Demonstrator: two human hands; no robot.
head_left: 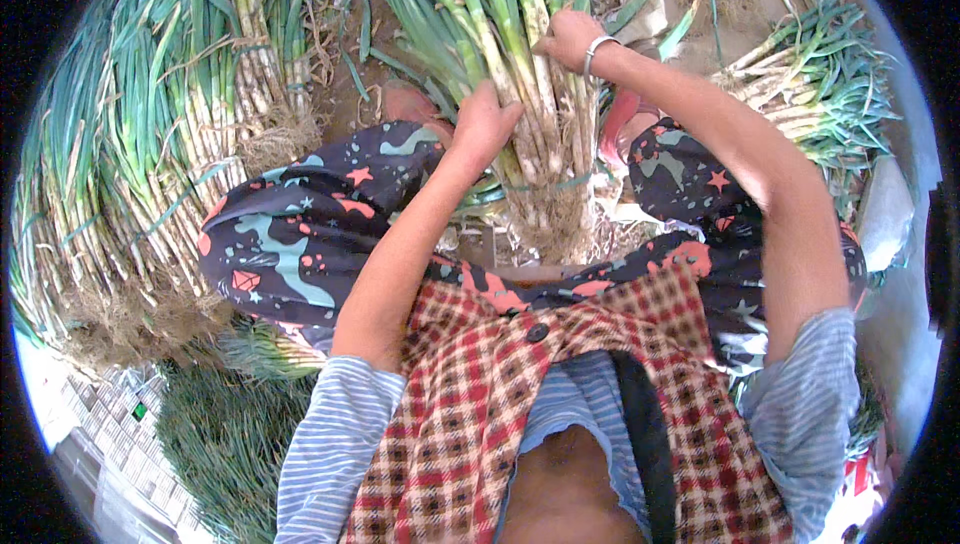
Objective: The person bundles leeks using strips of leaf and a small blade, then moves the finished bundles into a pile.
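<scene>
A bunch of green onions (540, 119) stands between my knees, its rooty ends towards me and its green leaves pointing away. A thin green tie (560, 185) runs around its pale stalks just above the roots. My left hand (484, 124) is closed around the left side of the bunch, thumb across the stalks. Further up, my right hand (572, 41), with a silver bracelet (597, 52) at the wrist, is closed at the bunch's right edge, its fingertips pinching at the stalks. What lies inside the right fingers is partly hidden.
Several tied bunches of green onions (150, 144) stand packed along the left. Loose green onions (815, 94) lie at the right beside a pale wall edge (915, 274). Dry leaf scraps cover the soil (350, 74). A darker green heap (235, 444) sits at the lower left.
</scene>
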